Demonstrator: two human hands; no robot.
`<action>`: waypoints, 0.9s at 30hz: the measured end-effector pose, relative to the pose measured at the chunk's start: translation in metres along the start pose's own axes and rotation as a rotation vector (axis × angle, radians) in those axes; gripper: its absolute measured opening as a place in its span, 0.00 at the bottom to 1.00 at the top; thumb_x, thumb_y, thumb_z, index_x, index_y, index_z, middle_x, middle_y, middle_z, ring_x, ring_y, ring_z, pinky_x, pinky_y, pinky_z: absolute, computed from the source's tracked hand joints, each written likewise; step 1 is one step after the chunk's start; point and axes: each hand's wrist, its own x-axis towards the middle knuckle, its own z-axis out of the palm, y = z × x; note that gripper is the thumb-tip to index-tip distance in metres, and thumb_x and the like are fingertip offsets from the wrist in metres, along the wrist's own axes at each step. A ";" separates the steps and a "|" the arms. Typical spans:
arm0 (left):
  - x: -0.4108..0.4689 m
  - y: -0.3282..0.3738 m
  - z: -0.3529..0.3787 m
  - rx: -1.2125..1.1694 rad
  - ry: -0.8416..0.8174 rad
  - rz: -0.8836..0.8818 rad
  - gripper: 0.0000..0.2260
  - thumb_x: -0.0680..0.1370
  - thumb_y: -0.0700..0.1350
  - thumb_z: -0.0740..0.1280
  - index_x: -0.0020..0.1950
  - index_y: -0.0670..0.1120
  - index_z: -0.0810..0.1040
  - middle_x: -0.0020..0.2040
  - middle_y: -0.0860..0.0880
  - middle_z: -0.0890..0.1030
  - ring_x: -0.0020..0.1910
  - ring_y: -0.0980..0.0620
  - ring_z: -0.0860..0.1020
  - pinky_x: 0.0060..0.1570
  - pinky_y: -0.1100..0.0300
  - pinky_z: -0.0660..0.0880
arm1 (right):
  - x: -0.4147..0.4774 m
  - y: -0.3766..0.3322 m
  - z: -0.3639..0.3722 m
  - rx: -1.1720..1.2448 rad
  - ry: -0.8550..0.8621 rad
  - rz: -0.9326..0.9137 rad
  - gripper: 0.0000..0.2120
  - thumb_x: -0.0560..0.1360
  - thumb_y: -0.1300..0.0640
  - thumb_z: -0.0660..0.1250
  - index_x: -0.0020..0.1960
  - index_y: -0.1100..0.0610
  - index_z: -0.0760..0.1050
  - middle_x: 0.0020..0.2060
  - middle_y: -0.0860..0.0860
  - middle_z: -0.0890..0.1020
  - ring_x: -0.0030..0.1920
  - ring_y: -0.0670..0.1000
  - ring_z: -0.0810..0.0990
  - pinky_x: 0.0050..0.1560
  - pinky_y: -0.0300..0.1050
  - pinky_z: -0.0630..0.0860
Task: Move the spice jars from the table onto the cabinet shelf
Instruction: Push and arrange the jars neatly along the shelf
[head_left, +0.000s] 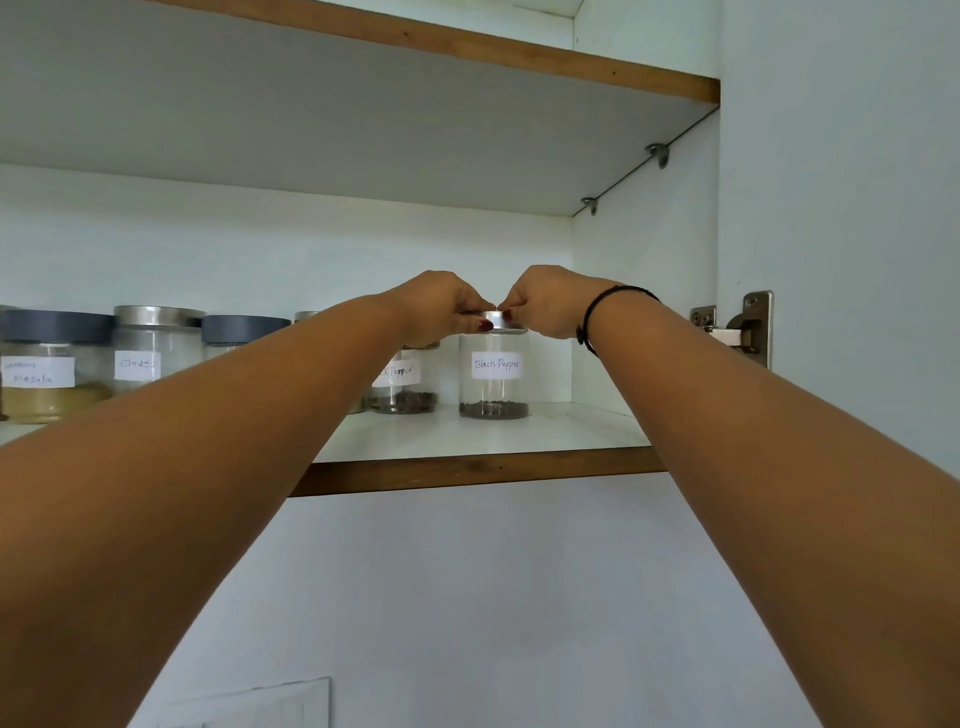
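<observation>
A clear jar labelled Black Pepper (494, 379) stands upright on the white cabinet shelf (519, 436), near its right end. My left hand (441, 306) and my right hand (550, 304) both pinch its silver lid from either side. A second Black Pepper jar (402, 389) stands just left of it, partly hidden by my left forearm. Further left along the shelf are a Cloves jar (150, 348), a grey-lidded jar (239, 332) and a grey-lidded Masala jar (49, 369) with yellow powder.
Another shelf (467, 47) hangs overhead. The cabinet's right side wall (644, 291) is close beside the held jar, with a metal door hinge (743, 327) at its front edge. Bare shelf surface lies in front of the jars.
</observation>
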 end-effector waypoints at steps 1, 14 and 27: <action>0.002 -0.002 0.001 0.003 -0.001 -0.003 0.14 0.80 0.50 0.66 0.65 0.49 0.80 0.58 0.44 0.82 0.56 0.43 0.79 0.57 0.44 0.78 | 0.002 0.000 0.002 -0.007 -0.002 -0.001 0.15 0.82 0.57 0.60 0.63 0.60 0.79 0.59 0.58 0.82 0.54 0.56 0.78 0.53 0.45 0.74; 0.022 -0.027 0.010 0.055 0.000 -0.003 0.14 0.81 0.48 0.66 0.65 0.47 0.80 0.57 0.45 0.83 0.56 0.44 0.79 0.59 0.52 0.74 | 0.038 0.004 0.025 -0.105 -0.004 -0.011 0.15 0.82 0.61 0.58 0.63 0.63 0.79 0.58 0.61 0.81 0.46 0.53 0.72 0.43 0.42 0.69; 0.026 -0.044 0.021 0.156 0.037 0.020 0.14 0.82 0.50 0.63 0.66 0.49 0.78 0.47 0.47 0.81 0.45 0.48 0.79 0.50 0.56 0.74 | 0.050 0.010 0.052 -0.008 0.086 -0.066 0.14 0.81 0.64 0.55 0.57 0.66 0.79 0.45 0.57 0.75 0.46 0.54 0.71 0.46 0.42 0.66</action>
